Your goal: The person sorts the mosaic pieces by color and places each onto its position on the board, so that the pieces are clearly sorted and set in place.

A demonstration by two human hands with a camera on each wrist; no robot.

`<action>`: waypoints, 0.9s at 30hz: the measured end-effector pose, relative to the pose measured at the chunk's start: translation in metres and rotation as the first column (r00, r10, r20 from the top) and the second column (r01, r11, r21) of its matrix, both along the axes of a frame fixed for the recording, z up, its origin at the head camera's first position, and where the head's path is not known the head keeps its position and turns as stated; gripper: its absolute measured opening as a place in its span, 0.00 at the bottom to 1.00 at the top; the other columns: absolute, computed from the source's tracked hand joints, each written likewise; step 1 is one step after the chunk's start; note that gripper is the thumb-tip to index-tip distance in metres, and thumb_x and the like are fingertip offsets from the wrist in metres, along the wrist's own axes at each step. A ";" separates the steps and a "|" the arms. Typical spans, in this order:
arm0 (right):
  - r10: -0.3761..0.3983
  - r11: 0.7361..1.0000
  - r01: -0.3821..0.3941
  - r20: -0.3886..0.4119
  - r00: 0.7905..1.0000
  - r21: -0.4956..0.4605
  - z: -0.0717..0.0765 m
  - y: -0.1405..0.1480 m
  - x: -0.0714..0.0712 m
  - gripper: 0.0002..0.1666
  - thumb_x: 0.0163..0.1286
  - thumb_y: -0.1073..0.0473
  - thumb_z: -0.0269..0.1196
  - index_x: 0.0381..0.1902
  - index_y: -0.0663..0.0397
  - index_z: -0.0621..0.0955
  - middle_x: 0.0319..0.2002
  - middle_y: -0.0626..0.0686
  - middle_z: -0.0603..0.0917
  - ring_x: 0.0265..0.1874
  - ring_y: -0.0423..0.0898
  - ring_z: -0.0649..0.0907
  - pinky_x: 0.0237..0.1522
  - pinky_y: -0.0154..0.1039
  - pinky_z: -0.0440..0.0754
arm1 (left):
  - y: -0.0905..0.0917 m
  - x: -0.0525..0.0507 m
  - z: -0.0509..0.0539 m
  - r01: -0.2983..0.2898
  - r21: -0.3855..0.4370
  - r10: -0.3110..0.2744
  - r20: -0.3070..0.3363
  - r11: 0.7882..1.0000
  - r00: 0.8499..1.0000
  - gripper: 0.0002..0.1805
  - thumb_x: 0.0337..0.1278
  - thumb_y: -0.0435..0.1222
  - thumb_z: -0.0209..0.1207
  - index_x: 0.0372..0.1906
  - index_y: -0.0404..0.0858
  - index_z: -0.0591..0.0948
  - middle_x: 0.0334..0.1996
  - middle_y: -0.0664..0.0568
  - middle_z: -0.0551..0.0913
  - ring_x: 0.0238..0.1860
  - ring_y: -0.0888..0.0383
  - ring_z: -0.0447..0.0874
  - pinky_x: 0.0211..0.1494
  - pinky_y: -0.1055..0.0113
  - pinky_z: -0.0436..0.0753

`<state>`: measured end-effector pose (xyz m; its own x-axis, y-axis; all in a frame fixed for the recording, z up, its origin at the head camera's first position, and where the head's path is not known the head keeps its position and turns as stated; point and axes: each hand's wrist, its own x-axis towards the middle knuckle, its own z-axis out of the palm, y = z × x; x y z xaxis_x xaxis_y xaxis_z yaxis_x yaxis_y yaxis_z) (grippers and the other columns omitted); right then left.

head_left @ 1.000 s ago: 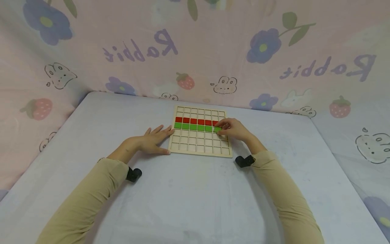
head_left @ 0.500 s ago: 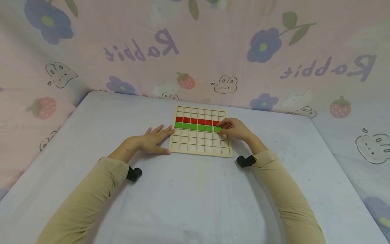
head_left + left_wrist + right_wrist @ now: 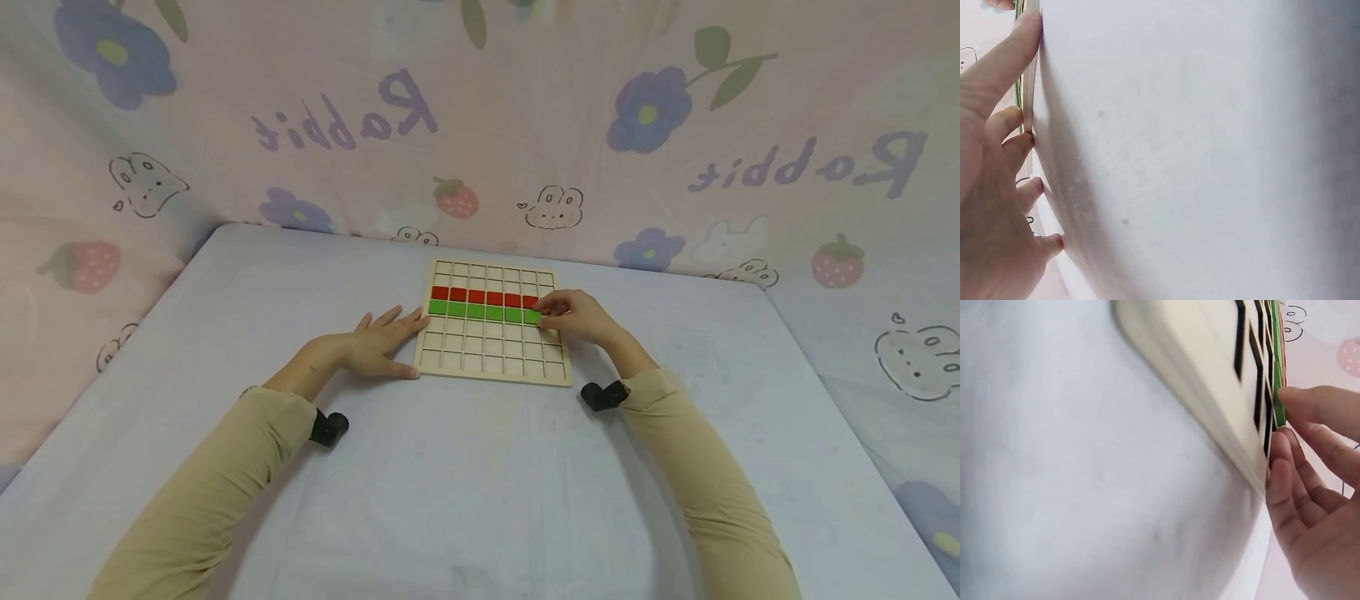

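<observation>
A pale wooden grid board (image 3: 495, 377) lies flat on the white table. Across it run a row of red tiles (image 3: 476, 297) and, just nearer, a row of green tiles (image 3: 476, 312). My right hand (image 3: 576, 318) pinches the rightmost green tile (image 3: 532, 317), which sits in line with its row. In the right wrist view the thumb presses that tile (image 3: 1279, 409) and the other fingers curl by the board's corner. My left hand (image 3: 375, 344) is spread on the table, fingertips and thumb touching the board's left edge (image 3: 1030, 69).
The white table (image 3: 465, 492) stretches around the board on all sides. A printed cloth (image 3: 480, 108) with rabbits, flowers and strawberries hangs behind the table and at its sides. Black wrist mounts (image 3: 330, 428) stick out from both beige sleeves (image 3: 217, 492).
The rightmost green tile has shifted slightly left, closing the gap to its neighbour. The right hand has barely moved, and the left hand stays in place.
</observation>
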<state>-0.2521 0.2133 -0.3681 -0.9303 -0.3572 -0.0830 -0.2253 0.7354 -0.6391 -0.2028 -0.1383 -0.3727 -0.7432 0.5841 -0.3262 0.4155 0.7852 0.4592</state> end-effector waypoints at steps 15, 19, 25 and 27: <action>-0.007 1.000 0.007 0.006 1.000 -0.015 -0.002 0.001 0.005 0.17 0.65 0.61 0.64 0.50 0.62 0.81 0.40 0.58 0.82 0.40 0.50 0.77 0.43 0.39 0.73 | 0.001 -0.001 0.001 0.006 -0.018 -0.006 0.006 1.000 1.000 0.50 0.60 0.54 0.58 0.77 0.44 0.44 0.78 0.46 0.37 0.76 0.42 0.26 0.72 0.37 0.28; -0.021 1.000 0.022 0.018 1.000 -0.016 -0.003 0.004 0.005 0.18 0.66 0.59 0.63 0.52 0.59 0.81 0.43 0.58 0.82 0.43 0.51 0.79 0.46 0.41 0.74 | 0.001 -0.003 0.001 0.006 -0.026 -0.006 0.004 1.000 1.000 0.50 0.60 0.54 0.58 0.77 0.44 0.44 0.78 0.46 0.37 0.76 0.41 0.26 0.72 0.37 0.29; -0.035 0.999 0.036 0.017 0.999 -0.026 -0.003 0.010 0.008 0.19 0.66 0.56 0.63 0.54 0.57 0.81 0.48 0.59 0.82 0.48 0.54 0.80 0.47 0.42 0.77 | 0.000 -0.003 0.002 0.004 -0.026 -0.004 0.007 1.000 1.000 0.51 0.59 0.54 0.59 0.77 0.42 0.44 0.77 0.45 0.38 0.76 0.41 0.28 0.73 0.37 0.31; -0.037 0.999 0.037 0.006 0.999 -0.025 -0.003 0.012 0.009 0.19 0.66 0.57 0.62 0.54 0.58 0.81 0.48 0.59 0.83 0.48 0.54 0.80 0.46 0.42 0.77 | 0.000 -0.003 0.003 0.002 -0.027 -0.002 0.005 1.000 1.000 0.51 0.58 0.54 0.59 0.77 0.41 0.45 0.77 0.45 0.39 0.76 0.40 0.28 0.73 0.36 0.32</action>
<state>-0.2432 0.2254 -0.3712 -0.9424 -0.3249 -0.0799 -0.1948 0.7269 -0.6586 -0.2057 -0.1388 -0.3697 -0.7405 0.5764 -0.3455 0.4148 0.7965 0.4399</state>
